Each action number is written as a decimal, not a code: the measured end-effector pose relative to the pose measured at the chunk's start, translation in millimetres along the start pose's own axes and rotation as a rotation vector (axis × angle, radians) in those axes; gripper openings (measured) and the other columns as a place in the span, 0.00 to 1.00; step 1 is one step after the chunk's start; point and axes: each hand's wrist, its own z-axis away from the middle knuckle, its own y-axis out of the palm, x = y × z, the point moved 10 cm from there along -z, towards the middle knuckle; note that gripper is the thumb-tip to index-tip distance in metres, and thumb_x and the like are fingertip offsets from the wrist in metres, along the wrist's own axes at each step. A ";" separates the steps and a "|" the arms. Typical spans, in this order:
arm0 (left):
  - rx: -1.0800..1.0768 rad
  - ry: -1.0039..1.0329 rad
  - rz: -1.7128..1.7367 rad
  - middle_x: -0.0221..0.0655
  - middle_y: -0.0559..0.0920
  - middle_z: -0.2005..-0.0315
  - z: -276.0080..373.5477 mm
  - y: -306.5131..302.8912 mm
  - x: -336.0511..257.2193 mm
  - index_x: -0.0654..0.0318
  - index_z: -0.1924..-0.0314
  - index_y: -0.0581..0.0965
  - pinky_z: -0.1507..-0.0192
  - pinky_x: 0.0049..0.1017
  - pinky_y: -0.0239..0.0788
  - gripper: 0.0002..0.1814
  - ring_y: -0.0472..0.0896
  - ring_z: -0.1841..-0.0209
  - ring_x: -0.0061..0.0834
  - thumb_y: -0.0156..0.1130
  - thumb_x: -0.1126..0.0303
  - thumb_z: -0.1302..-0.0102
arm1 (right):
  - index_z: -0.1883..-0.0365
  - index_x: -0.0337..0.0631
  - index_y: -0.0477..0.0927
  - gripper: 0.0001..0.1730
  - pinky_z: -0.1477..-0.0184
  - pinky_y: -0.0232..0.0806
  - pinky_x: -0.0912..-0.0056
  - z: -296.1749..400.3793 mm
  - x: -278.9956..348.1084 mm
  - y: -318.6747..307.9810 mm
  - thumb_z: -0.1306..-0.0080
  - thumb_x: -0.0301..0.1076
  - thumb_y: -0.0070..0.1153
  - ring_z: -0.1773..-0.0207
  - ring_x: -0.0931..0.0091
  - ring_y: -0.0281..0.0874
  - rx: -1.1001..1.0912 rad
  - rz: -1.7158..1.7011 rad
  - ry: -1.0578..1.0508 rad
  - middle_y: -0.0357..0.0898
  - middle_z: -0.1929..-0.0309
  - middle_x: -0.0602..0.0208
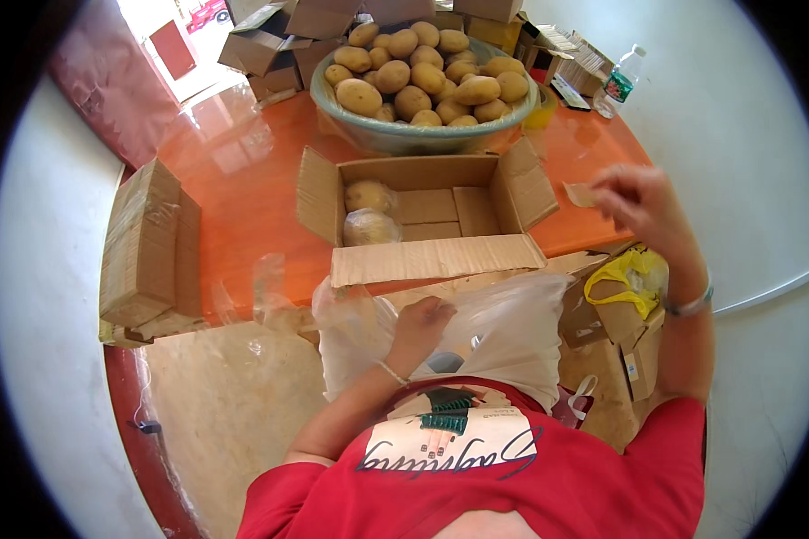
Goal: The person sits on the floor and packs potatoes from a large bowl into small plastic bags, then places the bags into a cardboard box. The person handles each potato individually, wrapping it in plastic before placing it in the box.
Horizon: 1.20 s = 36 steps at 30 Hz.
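An open cardboard box (438, 259) stands at the table's near edge. Inside its left end lie a potato (369, 197) in clear plastic and a second wrapped potato (371, 228), touching or nearly so. Beyond the box, a large plastic-lined basin (431, 131) is heaped with potatoes (412, 101). My left hand (426, 323) is curled at the near side of the box, by thin clear plastic (505, 303) over my lap; its grip on the plastic is unclear. My right hand (630, 199) is raised over the table's right side, blurred, with a small tan scrap (580, 195) at its fingertips.
Closed cardboard boxes (150, 249) stand at the table's left end. Clear tape strips (268, 286) hang from its near edge. A plastic bottle (619, 84) and a phone (570, 93) are at the back right. A yellow bag (623, 283) sits among cartons below right.
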 end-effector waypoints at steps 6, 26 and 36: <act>-0.036 0.209 -0.075 0.34 0.82 0.78 4.0 4.5 -6.4 0.69 0.68 0.80 0.71 0.22 0.67 0.12 0.75 0.75 0.19 0.63 0.65 0.39 | 0.71 0.34 0.81 0.16 0.66 0.68 0.67 -103.9 105.8 67.9 0.44 0.41 0.60 0.71 0.68 0.77 0.034 0.258 -0.452 0.78 0.78 0.59; -0.064 0.129 0.088 0.30 0.78 0.81 17.7 -21.7 -10.1 0.67 0.67 0.80 0.79 0.20 0.63 0.09 0.73 0.82 0.16 0.63 0.66 0.39 | 0.61 0.32 0.78 0.21 0.71 0.69 0.77 -186.7 116.8 131.9 0.44 0.42 0.60 0.71 0.80 0.76 0.547 -0.063 -0.161 0.79 0.70 0.64; -0.018 0.076 0.176 0.22 0.73 0.84 15.0 -1.8 -8.8 0.65 0.63 0.79 0.83 0.15 0.56 0.07 0.67 0.84 0.10 0.60 0.69 0.36 | 0.57 0.29 0.79 0.28 0.57 0.71 0.75 59.5 44.1 96.7 0.49 0.43 0.67 0.59 0.78 0.78 0.527 -0.332 -0.075 0.81 0.62 0.65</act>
